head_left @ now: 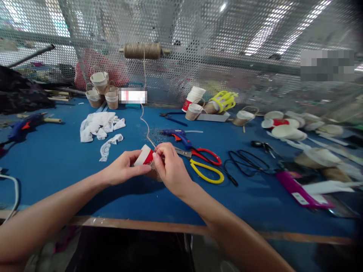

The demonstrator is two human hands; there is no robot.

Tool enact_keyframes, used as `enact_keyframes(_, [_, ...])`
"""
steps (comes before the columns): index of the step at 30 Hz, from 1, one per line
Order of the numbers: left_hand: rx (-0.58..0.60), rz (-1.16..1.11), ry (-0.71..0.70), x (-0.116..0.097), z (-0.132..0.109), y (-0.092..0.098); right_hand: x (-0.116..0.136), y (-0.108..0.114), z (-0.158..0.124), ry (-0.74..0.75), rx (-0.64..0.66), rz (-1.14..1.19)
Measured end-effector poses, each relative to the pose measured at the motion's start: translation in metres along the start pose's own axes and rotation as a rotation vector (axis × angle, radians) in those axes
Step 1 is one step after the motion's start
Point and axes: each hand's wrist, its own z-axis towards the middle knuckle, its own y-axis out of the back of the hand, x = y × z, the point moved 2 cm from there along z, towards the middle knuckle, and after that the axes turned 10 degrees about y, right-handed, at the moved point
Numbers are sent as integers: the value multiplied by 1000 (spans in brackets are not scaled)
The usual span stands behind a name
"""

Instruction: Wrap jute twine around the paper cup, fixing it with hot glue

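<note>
My left hand is closed round a small paper cup, white and red at one end and wrapped with brown twine at the other. The cup lies tilted between both hands. At its twine-covered side my right hand pinches the jute twine, its fingertips against the cup. That strand runs up to a twine spool mounted on the mesh panel. Just beyond my right hand lie a blue glue gun and scissors with red and yellow handles.
White lace pieces lie at left, below stacked twine-wrapped cups. Pliers, more cups and a yellow net stand farther back. A black cable, keys and a magenta case are at right.
</note>
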Motion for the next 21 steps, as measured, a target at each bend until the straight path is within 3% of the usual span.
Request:
enact_keyframes(6, [-113,23,24,5,3,3,0,-1,1,0,12,34])
enact_keyframes(16, [-97,162,-53,0,2,3,-4,3,1,-15,34,96])
enact_keyframes(21, [-116,96,-23,2,2,-1,-2,0,-2,0,34,40])
